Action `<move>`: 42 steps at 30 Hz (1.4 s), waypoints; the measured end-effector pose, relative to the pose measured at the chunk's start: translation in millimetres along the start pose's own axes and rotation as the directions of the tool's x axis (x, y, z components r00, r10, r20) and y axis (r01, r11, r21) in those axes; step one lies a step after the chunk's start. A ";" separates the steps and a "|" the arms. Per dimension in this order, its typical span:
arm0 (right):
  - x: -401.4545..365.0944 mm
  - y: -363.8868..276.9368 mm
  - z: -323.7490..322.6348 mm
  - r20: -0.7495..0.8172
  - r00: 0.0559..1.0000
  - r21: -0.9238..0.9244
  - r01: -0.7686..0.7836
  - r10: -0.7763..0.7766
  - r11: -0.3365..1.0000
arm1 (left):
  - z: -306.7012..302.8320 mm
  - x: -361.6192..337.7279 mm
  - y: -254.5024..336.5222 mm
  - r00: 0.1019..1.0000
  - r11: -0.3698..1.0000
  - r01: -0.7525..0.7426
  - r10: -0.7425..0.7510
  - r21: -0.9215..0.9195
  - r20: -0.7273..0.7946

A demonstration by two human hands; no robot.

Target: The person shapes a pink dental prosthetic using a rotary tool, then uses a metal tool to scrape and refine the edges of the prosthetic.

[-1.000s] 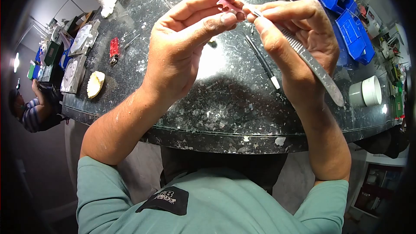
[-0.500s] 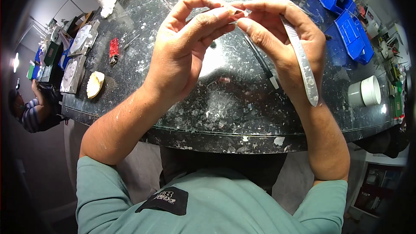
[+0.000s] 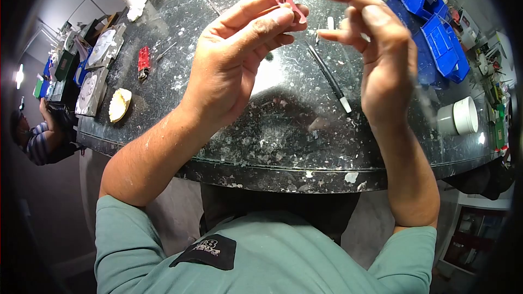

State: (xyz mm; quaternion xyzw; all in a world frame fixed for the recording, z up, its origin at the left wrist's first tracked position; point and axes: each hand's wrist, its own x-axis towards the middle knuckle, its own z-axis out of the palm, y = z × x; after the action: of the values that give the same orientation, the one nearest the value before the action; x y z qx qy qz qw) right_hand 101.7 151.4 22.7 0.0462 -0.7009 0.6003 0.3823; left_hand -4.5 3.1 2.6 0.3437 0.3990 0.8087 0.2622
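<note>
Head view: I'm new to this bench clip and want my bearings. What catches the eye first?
Two raised hands fill the middle: the left hand pinches a small pink piece at its fingertips; the blurred right hand is beside it, fingers spread. Beneath lies a dark speckled table with a black pen, blue bins at upper right.

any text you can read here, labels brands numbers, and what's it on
"88": black patch on the teal shirt; likely, digits are soft.
Line under it: too blurred to read.
Pink piece in the left hand: no text shows.
Boxes at far left: too small.
</note>
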 end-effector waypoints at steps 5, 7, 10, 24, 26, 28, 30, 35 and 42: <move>0.2 -5.1 1.5 0.013 0.998 0.113 0.063 -0.065 0.992 | -6.6 1.7 -0.7 0.996 0.984 0.067 -0.055 -0.164 0.074; -1.8 -3.1 -2.5 0.175 0.974 -0.032 0.153 -0.145 0.988 | -8.3 5.2 0.0 0.994 0.979 0.075 -0.059 -0.190 0.087; -3.4 -4.4 -0.6 0.205 0.968 -0.001 0.150 -0.147 0.989 | -7.3 7.7 2.9 0.995 0.978 0.073 -0.058 -0.195 0.083; -5.3 1.5 1.3 0.256 0.944 -0.049 0.227 -0.207 0.973 | -23.9 14.9 4.7 0.985 0.979 0.155 -0.143 -0.130 0.101; -6.3 2.1 2.2 0.249 0.949 -0.040 0.210 -0.194 0.977 | -30.8 16.4 4.0 0.970 0.983 0.170 -0.155 -0.068 0.187; -6.9 2.8 2.4 0.242 0.953 -0.032 0.194 -0.181 0.980 | -30.9 16.1 3.7 0.971 0.984 0.163 -0.147 -0.073 0.189; -6.8 3.5 1.9 0.248 0.955 -0.018 0.175 -0.165 0.984 | -30.4 15.6 3.8 0.972 0.984 0.157 -0.140 -0.078 0.191; -6.0 -0.6 -1.4 0.246 0.969 0.068 -0.022 0.005 0.997 | -30.5 16.1 6.4 0.966 0.987 0.156 -0.143 -0.043 0.214; -3.6 -1.7 -4.1 0.276 0.955 0.108 -0.144 0.110 0.984 | -28.2 15.5 5.6 0.967 0.985 0.161 -0.147 -0.053 0.206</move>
State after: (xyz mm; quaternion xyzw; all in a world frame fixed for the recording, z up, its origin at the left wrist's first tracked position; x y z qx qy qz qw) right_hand 107.1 153.1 21.8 0.1064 -0.7081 0.6554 0.2404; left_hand -36.6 -2.3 0.1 0.3823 0.3675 0.7603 0.3751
